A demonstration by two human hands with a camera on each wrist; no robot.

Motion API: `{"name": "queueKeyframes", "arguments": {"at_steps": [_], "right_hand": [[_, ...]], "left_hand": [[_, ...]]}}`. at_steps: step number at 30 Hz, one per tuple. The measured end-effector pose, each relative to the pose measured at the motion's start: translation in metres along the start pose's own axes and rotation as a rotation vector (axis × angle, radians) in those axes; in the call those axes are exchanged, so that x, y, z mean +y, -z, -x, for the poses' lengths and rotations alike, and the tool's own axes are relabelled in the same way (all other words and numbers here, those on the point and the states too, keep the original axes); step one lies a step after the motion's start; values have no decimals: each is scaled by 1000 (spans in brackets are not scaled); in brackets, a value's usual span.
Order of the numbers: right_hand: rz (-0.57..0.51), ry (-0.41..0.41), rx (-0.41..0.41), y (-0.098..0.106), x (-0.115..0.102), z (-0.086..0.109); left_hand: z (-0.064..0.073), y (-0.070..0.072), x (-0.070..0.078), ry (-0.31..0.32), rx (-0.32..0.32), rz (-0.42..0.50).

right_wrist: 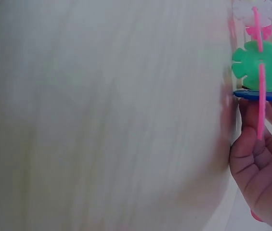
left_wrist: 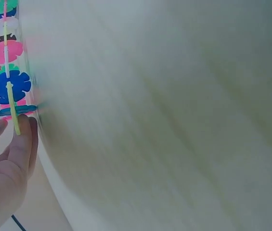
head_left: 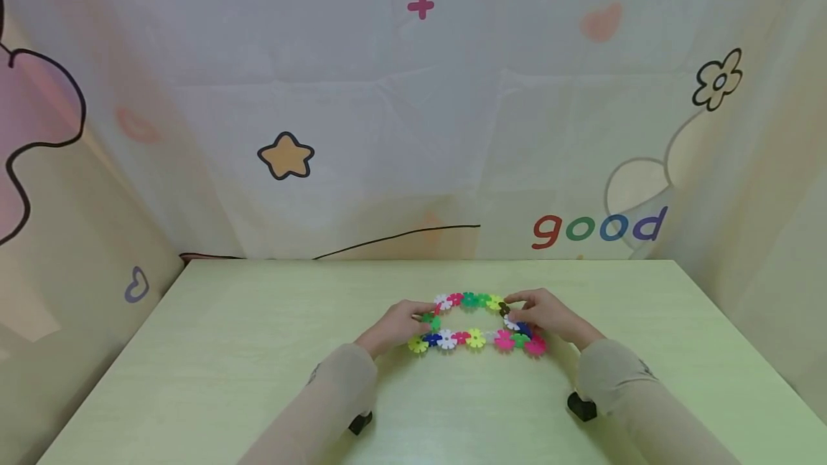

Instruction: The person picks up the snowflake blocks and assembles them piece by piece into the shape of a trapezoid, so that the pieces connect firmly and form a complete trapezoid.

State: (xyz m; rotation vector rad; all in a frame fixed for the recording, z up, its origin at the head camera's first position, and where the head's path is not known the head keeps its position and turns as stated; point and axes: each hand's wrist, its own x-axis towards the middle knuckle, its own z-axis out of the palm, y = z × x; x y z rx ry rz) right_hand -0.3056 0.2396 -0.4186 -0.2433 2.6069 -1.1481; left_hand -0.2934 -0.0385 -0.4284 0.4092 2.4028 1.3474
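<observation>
A ring of interlocking plastic snowflake discs [head_left: 475, 338] lies on the table in pink, green, yellow, white and blue. Its near side runs nearly straight; the far side is shorter. At the left end, my left hand [head_left: 395, 329] grips the ring by its green discs [head_left: 436, 323], thumb on the near side. The right end is held by my right hand [head_left: 548, 314], close to a white disc [head_left: 510, 322] and a dark blue one [head_left: 525, 331]. In the left wrist view, fingers and thumb flank a teal disc [left_wrist: 27, 109]. A pink disc [right_wrist: 261, 103] crosses my right fingers in the right wrist view.
The pale wooden table [head_left: 226, 357] reaches back to a printed curtain [head_left: 388, 163], with more curtain at both sides. Black straps [head_left: 582, 406] show below both sleeves.
</observation>
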Motion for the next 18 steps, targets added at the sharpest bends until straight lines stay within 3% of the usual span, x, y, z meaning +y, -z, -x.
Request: {"name": "queueKeyframes", "arguments": {"at_steps": [9,18], "right_hand": [[1,-10,-16,4,1,-1],[-58,39,-22,27,10,19]], "left_hand": [[-1,5,-4,-6,1,-31],[15,33,-20,-67,7,-3]]}}
